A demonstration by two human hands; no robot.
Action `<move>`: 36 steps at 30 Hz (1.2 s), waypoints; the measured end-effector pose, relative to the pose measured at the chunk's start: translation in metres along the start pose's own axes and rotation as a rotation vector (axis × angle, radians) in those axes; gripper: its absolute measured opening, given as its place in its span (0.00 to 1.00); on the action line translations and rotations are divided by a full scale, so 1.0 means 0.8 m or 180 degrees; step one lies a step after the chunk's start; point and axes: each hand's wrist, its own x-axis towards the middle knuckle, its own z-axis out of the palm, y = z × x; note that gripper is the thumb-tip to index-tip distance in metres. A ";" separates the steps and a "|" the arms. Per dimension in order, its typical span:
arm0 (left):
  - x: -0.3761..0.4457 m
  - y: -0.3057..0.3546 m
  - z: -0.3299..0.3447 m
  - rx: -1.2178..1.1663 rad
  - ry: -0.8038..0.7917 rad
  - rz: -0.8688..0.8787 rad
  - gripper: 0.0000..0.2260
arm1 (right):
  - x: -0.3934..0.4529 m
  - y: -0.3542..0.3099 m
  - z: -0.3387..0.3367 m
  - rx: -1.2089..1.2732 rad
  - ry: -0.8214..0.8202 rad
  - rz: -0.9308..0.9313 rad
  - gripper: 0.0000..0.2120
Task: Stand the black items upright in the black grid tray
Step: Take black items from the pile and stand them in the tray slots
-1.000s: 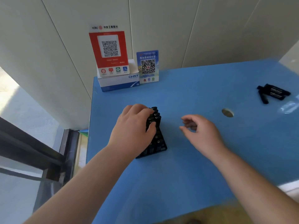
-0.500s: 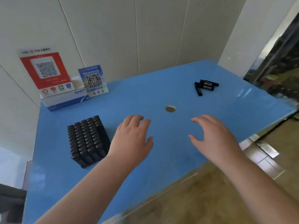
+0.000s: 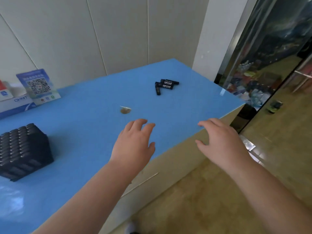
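Observation:
The black grid tray (image 3: 25, 173) stands at the left on the blue table (image 3: 84, 119), packed with several upright black items. Three more black items (image 3: 166, 85) with white print lie flat in a small heap at the far right of the table. My left hand (image 3: 135, 146) hovers over the table's middle, fingers spread, holding nothing. Out past the table's front right edge, my right hand (image 3: 221, 142) hangs empty with relaxed fingers. Both hands are well short of the loose items.
A round hole (image 3: 125, 110) sits in the tabletop between my hands and the loose items. A blue QR-code card (image 3: 38, 86) and a white box (image 3: 15, 102) stand against the wall at back left. A glass panel (image 3: 263, 65) and tan floor lie to the right.
My left hand has let go of the tray and moved right. The view swung right, so the tray slid to the left edge and the loose items came nearer the centre.

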 end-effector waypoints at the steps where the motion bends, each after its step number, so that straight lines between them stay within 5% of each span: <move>1: 0.005 0.007 0.003 -0.0003 -0.0005 0.0008 0.25 | 0.002 0.007 0.000 0.0015 0.0002 0.0000 0.25; 22: 0.250 0.022 0.071 -0.0229 -0.0231 -0.0036 0.25 | 0.235 0.075 0.042 0.0060 -0.0024 -0.0166 0.20; 36: 0.365 -0.003 0.119 -0.0409 -0.0577 -0.1115 0.19 | 0.381 0.102 0.092 0.0383 -0.0418 -0.0664 0.17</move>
